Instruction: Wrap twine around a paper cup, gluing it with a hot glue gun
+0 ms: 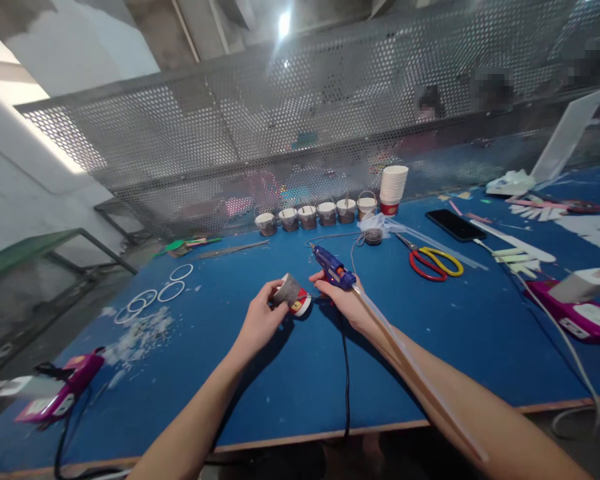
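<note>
Gluing a paper cup: left hand clamps it, right hand grips the glue gun.
Nozzle near rim; steady cup on blue table, squeeze gently.

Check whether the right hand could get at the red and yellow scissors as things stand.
Probably not right away: the right hand is wrapped around the blue glue gun. The scissors lie in the open on the blue table to its right, with nothing between.

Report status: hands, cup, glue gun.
Left hand grips paper cup on its side. Right hand holds blue glue gun. Nothing between them.
</note>
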Tool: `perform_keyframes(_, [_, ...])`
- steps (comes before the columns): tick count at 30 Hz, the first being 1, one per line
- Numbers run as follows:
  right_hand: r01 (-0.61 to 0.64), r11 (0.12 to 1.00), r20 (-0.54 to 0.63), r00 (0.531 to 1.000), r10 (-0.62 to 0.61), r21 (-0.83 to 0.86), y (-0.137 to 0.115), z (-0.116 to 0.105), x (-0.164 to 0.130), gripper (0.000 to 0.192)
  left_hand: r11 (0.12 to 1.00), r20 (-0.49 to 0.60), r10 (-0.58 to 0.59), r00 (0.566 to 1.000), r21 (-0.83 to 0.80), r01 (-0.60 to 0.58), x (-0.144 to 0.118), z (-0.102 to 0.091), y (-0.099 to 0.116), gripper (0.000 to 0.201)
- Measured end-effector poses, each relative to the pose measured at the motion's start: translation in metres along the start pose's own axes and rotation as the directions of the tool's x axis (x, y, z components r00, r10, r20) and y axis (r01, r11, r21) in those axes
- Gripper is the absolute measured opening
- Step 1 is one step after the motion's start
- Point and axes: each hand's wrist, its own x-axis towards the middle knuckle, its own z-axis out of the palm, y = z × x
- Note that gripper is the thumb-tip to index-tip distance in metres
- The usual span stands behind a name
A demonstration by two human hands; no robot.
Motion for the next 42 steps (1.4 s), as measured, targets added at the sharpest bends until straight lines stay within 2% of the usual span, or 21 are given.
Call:
perform_keyframes(2, [0.083, 0.996, 0.055, 0.995, -0.081, -0.039, -0.001, -0.001, -0.002, 0.011, 0.99, 0.027, -0.034, 0.999, -0.136, 0.038, -0.002, -0.003, 0.004, 0.043])
perform_keyframes(4, [0.114, 0.99, 0.125, 0.987, -0.104, -0.078, -0.002, -0.002, -0.006, 0.015, 0.975, 0.035, -0.056, 0.998, -0.214, 0.062, -0.005, -0.005, 0.007, 0.041])
perform_keyframes(9, [0.236, 0.956, 0.26, 0.947, -0.187, -0.173, -0.005, 0.0, -0.015, 0.017, 0.947, 0.028, -0.096, 0.995, -0.305, 0.1, -0.012, -0.01, 0.017, 0.038])
perform_keyframes(14, [0.362, 0.886, 0.254, 0.922, -0.293, -0.29, -0.002, 0.001, -0.021, 0.008, 0.944, 0.036, -0.087, 0.996, -0.316, 0.093, -0.016, -0.007, 0.019, 0.038])
perform_keyframes(18, [0.384, 0.845, 0.228, 0.921, -0.317, -0.373, 0.002, 0.001, -0.021, 0.011, 0.953, 0.062, -0.04, 0.997, -0.297, 0.057, -0.016, -0.002, 0.012, 0.04])
perform_keyframes(29, [0.446, 0.803, 0.194, 0.895, -0.402, -0.394, 0.006, -0.003, -0.02, 0.006, 0.967, 0.087, -0.008, 0.996, -0.251, 0.03, -0.019, 0.0, 0.018, 0.035])
perform_keyframes(34, [0.455, 0.794, 0.164, 0.89, -0.426, -0.403, 0.013, -0.002, -0.017, 0.006, 0.974, 0.12, -0.009, 0.993, -0.225, 0.036, -0.02, -0.001, 0.019, 0.038])
perform_keyframes(42, [0.46, 0.787, 0.194, 0.888, -0.417, -0.411, 0.02, -0.002, -0.016, 0.008, 0.968, 0.049, 0.031, 0.998, -0.252, -0.017, -0.02, -0.001, 0.019, 0.027])
